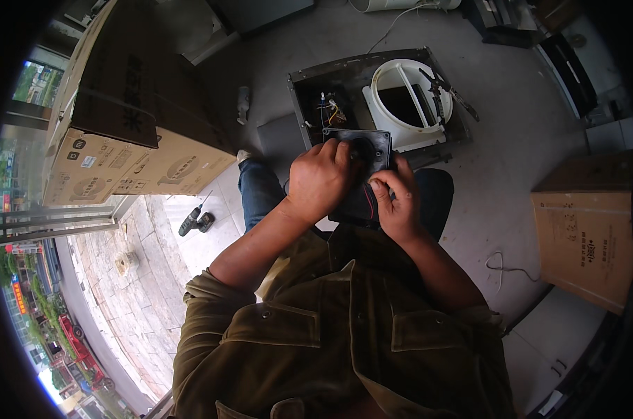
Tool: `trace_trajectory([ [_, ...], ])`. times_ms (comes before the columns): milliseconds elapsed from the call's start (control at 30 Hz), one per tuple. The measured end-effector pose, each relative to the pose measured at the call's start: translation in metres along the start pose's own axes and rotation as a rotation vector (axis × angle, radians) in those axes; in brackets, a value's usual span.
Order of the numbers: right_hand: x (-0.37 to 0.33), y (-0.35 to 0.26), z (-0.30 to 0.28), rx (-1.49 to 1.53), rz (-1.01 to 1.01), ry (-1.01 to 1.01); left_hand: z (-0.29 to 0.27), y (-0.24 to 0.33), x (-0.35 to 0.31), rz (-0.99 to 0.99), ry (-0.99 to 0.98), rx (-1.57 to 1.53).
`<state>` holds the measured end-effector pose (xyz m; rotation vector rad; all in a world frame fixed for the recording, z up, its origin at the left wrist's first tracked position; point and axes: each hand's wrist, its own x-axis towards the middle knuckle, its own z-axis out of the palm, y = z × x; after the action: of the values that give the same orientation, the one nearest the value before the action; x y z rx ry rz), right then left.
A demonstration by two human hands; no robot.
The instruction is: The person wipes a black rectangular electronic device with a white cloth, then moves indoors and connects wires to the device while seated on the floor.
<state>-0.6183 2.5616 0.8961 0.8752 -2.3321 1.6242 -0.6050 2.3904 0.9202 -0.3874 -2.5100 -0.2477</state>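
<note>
A black square plastic housing (378, 140) with a raised rim and corner holes is held up in front of my lap. My left hand (320, 174) is closed, its curled fingers reaching into the housing from the left; whether they pinch a small part is hidden. Thumb and fingers of my right hand (400, 199) grip the housing's lower right edge. Below it a dark flat piece (351, 208) with a thin red line along it lies near my lap. Just beyond stands an open metal casing (309, 77) with loose coloured wires (334, 112) and a white round fan housing (386, 115).
Long-handled pliers (459, 101) lie across the white housing's right side. A cordless drill (196, 220) rests on the floor at left, beside large cardboard boxes (184, 164). Another carton (585, 234) stands at right, near a pale cable (505, 269). A bottle-like object (243, 105) lies farther off.
</note>
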Motion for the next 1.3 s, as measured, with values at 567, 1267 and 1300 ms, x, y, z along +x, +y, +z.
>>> trace_trajectory([
  [567, -0.002, 0.003, 0.004, 0.111, 0.096, 0.019, 0.018, -0.010, -0.009, 0.043, 0.017, -0.112],
  [1267, -0.018, 0.051, -0.079, 0.083, 0.457, 0.393, 0.076, -0.064, -0.007, -0.185, -0.303, -0.281],
  [1300, -0.019, 0.052, -0.080, 0.092, 0.438, 0.386, 0.080, -0.057, -0.002, -0.203, -0.386, -0.300],
])
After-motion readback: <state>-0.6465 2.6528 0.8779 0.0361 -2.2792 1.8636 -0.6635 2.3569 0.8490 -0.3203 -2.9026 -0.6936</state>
